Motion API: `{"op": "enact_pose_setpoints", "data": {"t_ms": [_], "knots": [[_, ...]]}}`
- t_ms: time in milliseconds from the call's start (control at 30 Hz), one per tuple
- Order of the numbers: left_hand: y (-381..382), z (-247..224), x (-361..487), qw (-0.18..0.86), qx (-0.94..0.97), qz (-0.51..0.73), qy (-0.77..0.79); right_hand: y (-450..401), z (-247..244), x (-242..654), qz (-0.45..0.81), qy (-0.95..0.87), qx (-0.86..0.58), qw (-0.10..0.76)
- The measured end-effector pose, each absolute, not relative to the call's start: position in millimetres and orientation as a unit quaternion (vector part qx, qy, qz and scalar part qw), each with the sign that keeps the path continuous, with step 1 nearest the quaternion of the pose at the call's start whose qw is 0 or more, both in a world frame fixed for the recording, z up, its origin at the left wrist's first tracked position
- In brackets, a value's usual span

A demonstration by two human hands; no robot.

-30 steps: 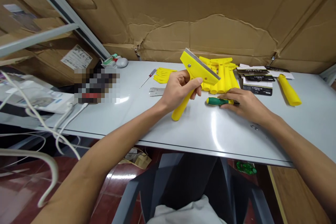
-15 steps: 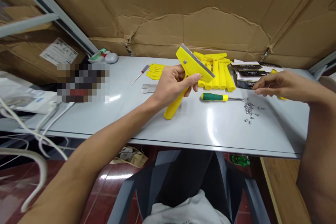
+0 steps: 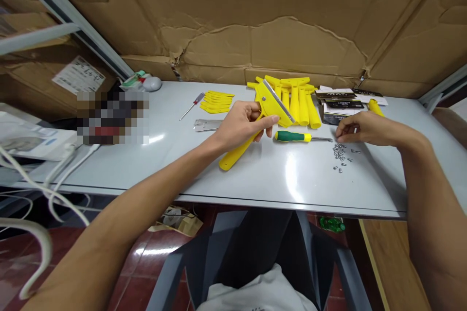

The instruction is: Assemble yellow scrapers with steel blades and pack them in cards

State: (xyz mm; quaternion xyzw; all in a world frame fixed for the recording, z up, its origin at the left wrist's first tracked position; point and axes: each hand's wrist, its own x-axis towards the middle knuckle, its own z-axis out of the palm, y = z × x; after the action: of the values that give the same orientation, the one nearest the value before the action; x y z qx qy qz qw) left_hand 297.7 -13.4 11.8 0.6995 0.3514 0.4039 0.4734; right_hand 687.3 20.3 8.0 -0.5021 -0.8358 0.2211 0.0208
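My left hand (image 3: 242,124) is closed round a yellow scraper (image 3: 268,102), near where its handle meets the head. A metal blade runs along the head's upper right edge, and one screw shows in its face. The handle slants down to the left. Over the pile of small screws (image 3: 339,153), my right hand (image 3: 359,129) hovers with its fingers loosely curled and slightly apart; nothing shows in them. Left of that pile lies a screwdriver (image 3: 294,136) with a green and yellow handle, its tip toward the screws.
Behind the scraper lie several yellow scraper handles (image 3: 302,104). Farther left are flat yellow pieces (image 3: 217,101), metal blades (image 3: 207,125) and a small screwdriver (image 3: 192,106). Small dark boxes (image 3: 339,107) stand beyond my right hand. White cables (image 3: 36,175) hang at the table's left.
My right hand has moved left and down, closer to the screws. The scraper in my left hand has dropped a little, its handle tipping lower to the left.
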Motion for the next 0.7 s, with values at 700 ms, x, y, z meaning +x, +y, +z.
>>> {"op": "enact_pose_setpoints", "data": {"t_ms": [700], "knots": [[-32.4, 13.5, 306.4, 0.423, 0.781, 0.344, 0.305, -35.6, -6.2, 546.7, 0.562, -0.637, -0.344, 0.399]]}}
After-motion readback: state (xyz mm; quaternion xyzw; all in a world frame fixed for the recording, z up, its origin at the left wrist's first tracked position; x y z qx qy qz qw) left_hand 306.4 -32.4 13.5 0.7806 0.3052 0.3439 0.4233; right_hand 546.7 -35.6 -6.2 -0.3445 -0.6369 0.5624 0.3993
